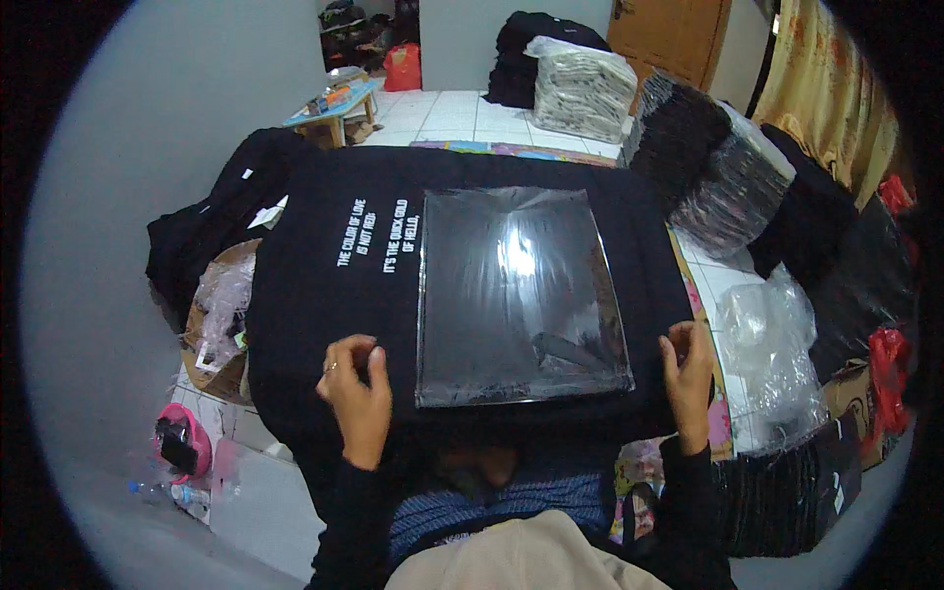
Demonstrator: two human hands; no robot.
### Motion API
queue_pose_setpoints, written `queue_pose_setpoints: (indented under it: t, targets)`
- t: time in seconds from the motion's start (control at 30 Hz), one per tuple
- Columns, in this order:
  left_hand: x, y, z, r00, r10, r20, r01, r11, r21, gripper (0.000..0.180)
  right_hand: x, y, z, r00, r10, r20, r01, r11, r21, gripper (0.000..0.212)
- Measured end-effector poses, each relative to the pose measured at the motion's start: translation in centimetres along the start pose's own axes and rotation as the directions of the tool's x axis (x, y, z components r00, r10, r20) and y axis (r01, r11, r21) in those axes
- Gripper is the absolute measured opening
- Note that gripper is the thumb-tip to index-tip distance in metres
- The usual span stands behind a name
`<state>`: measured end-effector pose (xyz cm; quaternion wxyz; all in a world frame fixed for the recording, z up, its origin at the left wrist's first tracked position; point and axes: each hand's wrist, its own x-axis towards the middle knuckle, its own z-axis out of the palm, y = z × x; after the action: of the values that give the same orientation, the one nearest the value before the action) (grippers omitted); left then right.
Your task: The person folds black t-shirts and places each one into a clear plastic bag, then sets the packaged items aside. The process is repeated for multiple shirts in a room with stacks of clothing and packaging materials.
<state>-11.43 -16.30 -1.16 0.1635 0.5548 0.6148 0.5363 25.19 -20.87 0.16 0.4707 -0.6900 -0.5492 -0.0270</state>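
Note:
A large black garment (324, 305) with white lettering lies spread out in front of me. On it rests a flat, folded black item in a shiny clear plastic bag (521, 295), its surface wrinkled and catching the light. My left hand (356, 398) hovers over or rests on the cloth left of the bag, fingers loosely curled with the thumb apart. Near the cloth's right edge is my right hand (690, 379), also loosely curled, a gap between thumb and fingers. Neither hand touches the bag, and I see nothing held in either.
Stacks of bagged garments (703, 162) stand at the right, with loose clear plastic (772, 339) nearer me. Black clothes (231, 206) lie at the left beside a cardboard box (211, 310). A pink basket (187, 442) sits lower left; a low table (334, 101) stands farther back.

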Motion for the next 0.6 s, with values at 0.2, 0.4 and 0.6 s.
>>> queue_pose_setpoints:
  t: [0.2, 0.4, 0.6]
  targets:
    - [5.7, 5.3, 10.2, 0.816, 0.406, 0.412, -0.473, 0.878, 0.072, 0.033, 7.1, -6.9, 9.2, 0.901, -0.423, 0.097, 0.341, 0.828, 0.445, 0.029]
    - [7.6, 4.3, 17.1, 0.957, 0.215, 0.193, -0.285, 0.805, 0.521, 0.056, 9.2, -6.9, 18.5, 0.912, -0.375, 0.168, 0.402, 0.899, -0.174, 0.054]
    - [7.3, 3.1, 18.1, 0.949, 0.268, 0.164, -0.31, 0.724, 0.616, 0.057, 8.3, -5.5, 19.4, 0.892, -0.427, 0.146, 0.451, 0.856, -0.253, 0.056]
